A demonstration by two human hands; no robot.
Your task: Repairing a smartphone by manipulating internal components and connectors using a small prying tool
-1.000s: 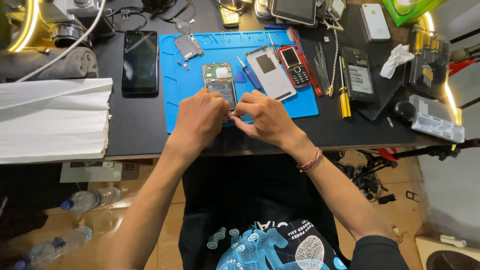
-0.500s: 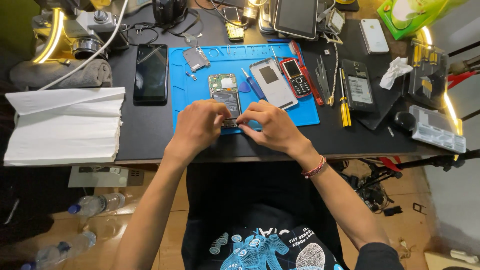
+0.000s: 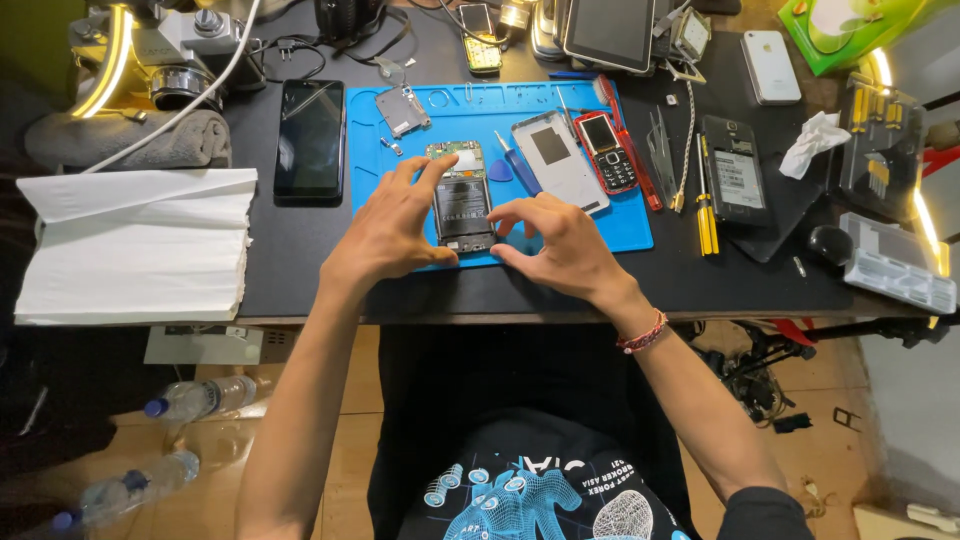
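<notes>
An opened phone (image 3: 461, 200) is laid on a mat (image 3: 420, 150), flanked by a handset (image 3: 310, 140) left and a back cover (image 3: 560, 160) right.

Blue mat (image 3: 620, 225) lying bare right of opened phone (image 3: 461, 205); screwdriver (image 3: 520, 168), back cover (image 3: 558, 160) and keypad phone (image 3: 610, 150) crowding beyond

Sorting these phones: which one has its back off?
The opened phone between both hands on the blue mat, battery exposed; the red keypad phone and others stay closed.
</notes>
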